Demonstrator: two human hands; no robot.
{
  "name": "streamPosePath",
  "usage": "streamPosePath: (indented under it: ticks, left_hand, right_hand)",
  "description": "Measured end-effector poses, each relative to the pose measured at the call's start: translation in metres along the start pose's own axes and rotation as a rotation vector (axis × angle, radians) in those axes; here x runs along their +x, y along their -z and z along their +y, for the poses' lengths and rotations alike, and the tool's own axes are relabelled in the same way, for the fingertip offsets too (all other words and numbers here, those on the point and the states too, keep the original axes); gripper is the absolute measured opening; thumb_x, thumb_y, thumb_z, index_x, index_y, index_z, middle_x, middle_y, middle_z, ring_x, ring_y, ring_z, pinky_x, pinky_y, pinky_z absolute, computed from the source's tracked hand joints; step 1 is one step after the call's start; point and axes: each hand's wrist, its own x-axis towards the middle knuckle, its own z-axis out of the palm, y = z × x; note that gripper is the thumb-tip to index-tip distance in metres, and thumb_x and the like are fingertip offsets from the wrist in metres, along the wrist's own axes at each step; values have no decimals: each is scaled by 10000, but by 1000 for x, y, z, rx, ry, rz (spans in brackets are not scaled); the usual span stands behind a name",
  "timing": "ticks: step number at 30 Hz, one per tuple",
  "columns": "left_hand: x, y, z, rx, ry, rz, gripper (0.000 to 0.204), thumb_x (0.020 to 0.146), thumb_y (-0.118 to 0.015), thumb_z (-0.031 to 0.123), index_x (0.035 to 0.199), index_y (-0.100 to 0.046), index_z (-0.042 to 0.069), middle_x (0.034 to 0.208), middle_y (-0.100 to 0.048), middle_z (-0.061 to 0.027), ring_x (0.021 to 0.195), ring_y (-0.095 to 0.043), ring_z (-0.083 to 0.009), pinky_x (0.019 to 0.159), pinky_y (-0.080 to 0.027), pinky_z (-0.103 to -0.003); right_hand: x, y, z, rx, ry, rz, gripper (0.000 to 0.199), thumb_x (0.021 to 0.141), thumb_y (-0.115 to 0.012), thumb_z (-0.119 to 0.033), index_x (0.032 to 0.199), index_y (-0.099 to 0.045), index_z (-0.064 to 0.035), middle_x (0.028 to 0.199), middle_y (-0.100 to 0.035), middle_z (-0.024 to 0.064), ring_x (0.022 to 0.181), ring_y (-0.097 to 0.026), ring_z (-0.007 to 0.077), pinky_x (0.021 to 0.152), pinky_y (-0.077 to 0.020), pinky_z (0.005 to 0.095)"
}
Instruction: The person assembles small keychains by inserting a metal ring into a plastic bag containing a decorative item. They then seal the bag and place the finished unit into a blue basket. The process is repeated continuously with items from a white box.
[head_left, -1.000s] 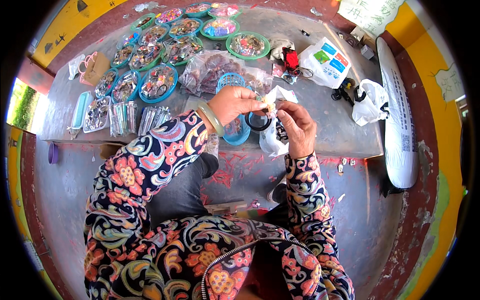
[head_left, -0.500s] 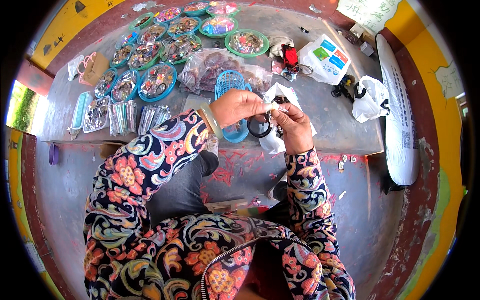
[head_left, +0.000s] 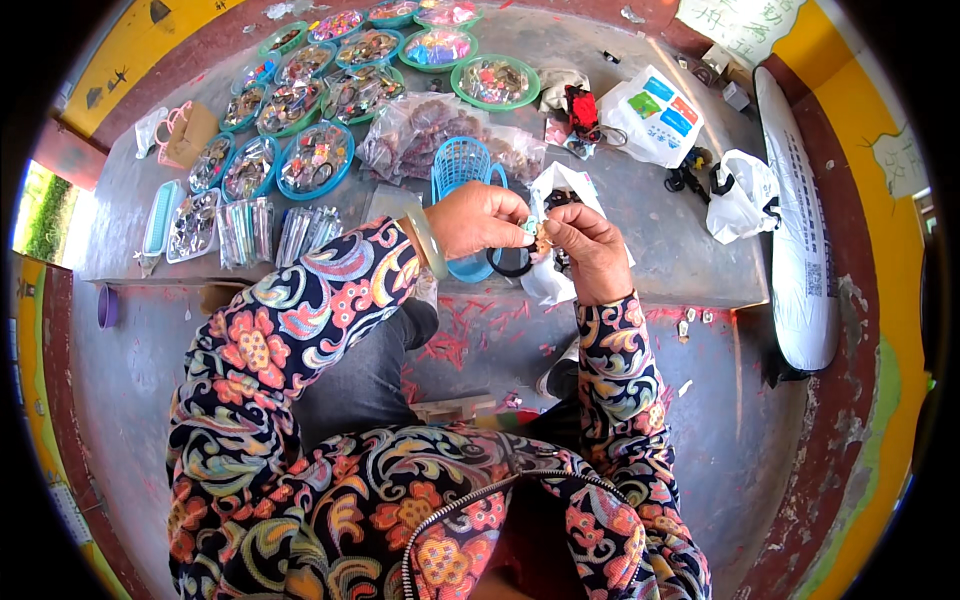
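In front of my chest, above the platform's near edge, both hands are raised close together. My left hand (head_left: 472, 222), with a pale bangle (head_left: 428, 243) at its wrist, pinches a small charm (head_left: 542, 238) in pale green and brown between thumb and fingertips. The fingers of my right hand (head_left: 594, 250) close on the other side of that charm. A black loop (head_left: 512, 274), which looks like a hair tie, hangs from it below the left fingertips. Behind the hands stand a blue plastic basket (head_left: 462, 158) and an open white bag (head_left: 548, 288) with dark items inside.
Round blue and green baskets (head_left: 316, 190) of small trinkets crowd the platform's far left. Clear plastic bags (head_left: 410, 140) lie in the middle. At right are a printed white bag (head_left: 650, 140), a knotted white bag (head_left: 742, 205) and a long silvery wrapped object (head_left: 800, 250).
My fingers have shifted on the charm, showing more of its pale green and brown parts. The black loop has swung slightly left and down.
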Motion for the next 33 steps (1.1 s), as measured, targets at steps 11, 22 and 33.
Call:
streamPosePath:
  ticks: [11, 22, 33]
  left_hand:
    - [1, -2, 1, -179, 57, 80, 180, 787, -625, 148, 875, -601, -7, 799, -615, -27, 729, -547, -63, 633, -424, -198]
    - [0, 1, 4, -365, 164, 316, 205, 768, -639, 156, 914, -607, 15, 808, -605, -13, 682, -527, -67, 607, -412, -196]
    - [-2, -1, 7, -431, 237, 280, 149, 778, -614, 146, 879, -532, 73, 801, -556, 9, 695, -511, -64, 594, -406, -201]
  right_hand:
    - [2, -7, 4, -45, -43, 86, 176, 832, -569, -149, 906, -602, 7, 775, -587, -6, 701, -505, 67, 642, -405, 216]
    - [2, -4, 19, -96, -58, 16, 86, 781, -626, -89, 833, -572, -45, 737, -570, -21, 647, -482, 52, 595, -367, 181]
    - [-1, -9, 10, -198, -42, 52, 76, 784, -620, -73, 800, -582, -9, 717, -557, -31, 643, -459, 27, 577, -359, 168]
